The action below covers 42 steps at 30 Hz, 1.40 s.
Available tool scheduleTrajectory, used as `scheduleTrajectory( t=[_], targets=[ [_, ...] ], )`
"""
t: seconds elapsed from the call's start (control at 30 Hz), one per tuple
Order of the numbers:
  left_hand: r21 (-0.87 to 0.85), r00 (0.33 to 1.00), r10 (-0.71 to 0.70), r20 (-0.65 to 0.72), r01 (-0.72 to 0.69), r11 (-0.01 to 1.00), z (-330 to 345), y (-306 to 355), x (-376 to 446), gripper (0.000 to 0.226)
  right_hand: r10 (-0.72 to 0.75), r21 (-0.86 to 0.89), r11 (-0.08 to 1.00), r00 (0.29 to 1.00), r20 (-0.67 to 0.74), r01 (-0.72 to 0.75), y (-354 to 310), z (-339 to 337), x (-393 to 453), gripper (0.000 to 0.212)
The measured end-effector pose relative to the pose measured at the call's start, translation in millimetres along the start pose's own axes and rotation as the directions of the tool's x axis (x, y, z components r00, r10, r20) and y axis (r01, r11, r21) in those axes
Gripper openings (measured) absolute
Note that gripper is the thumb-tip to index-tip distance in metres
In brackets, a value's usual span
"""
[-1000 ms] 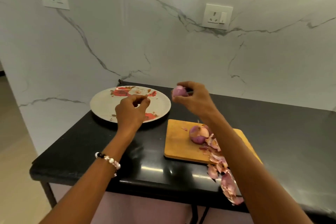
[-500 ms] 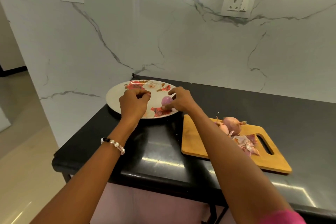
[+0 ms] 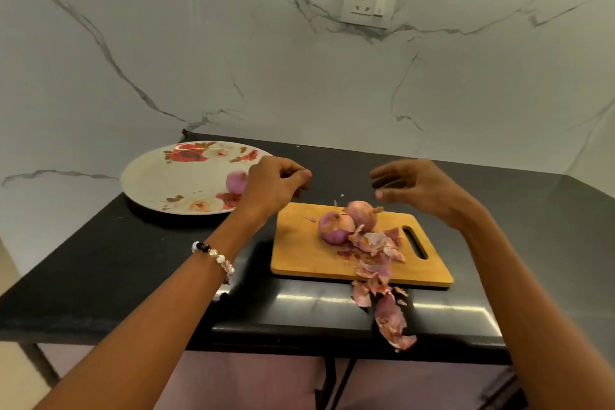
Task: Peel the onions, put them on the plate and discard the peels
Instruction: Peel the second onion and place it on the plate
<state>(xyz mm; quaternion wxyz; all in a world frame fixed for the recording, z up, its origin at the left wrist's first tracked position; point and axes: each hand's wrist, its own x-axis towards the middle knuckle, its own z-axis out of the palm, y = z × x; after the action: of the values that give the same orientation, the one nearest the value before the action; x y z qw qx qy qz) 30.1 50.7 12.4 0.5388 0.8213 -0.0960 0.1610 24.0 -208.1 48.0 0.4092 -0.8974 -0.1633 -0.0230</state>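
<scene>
Peeled onion on plate, just left of curled, empty left hand; right hand loosely spread, empty.

**Where everything sits**

The plate is on the counter, far left, with one onion on it. Right of it lies the cutting board, holding two onions. Peels spill from the board's near edge onto the counter.

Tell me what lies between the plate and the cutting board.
In the head view, the left hand hangs over that gap between plate and cutting board; under it only black countertop shows.
</scene>
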Motion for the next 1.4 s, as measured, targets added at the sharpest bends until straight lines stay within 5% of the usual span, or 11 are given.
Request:
scheduleTrajectory(
  t=[0.1,0.23,0.43,0.7,0.9,1.4],
  targets=[
    [0.105,0.989,0.017,0.147,-0.033,0.994,26,7,8,0.018,0.002,-0.077,0.997,0.975,0.223,0.015,17,7,1,0.048],
    [0.166,0.959,0.005,0.283,-0.054,0.985,42,10,20,0.021,-0.053,-0.051,0.996,0.947,0.315,0.073,22,20,9,0.052],
    [0.119,0.917,0.001,0.4,-0.053,0.991,55,7,39,0.022,-0.109,0.147,0.985,0.982,0.155,0.087,45,26,14,0.041],
    [-0.047,0.915,0.113,0.388,-0.103,0.994,63,0,32,0.03,-0.064,0.548,0.83,0.993,-0.097,0.107,57,30,12,0.036],
    [-0.081,0.891,0.145,0.431,-0.122,0.989,66,0,28,0.059,-0.078,0.473,0.864,0.975,-0.207,0.17,55,37,10,0.041],
    [-0.121,0.914,0.188,0.358,-0.155,0.981,63,-4,25,0.047,-0.18,0.382,0.896,0.972,-0.15,0.225,55,47,11,0.055]
  ],
)
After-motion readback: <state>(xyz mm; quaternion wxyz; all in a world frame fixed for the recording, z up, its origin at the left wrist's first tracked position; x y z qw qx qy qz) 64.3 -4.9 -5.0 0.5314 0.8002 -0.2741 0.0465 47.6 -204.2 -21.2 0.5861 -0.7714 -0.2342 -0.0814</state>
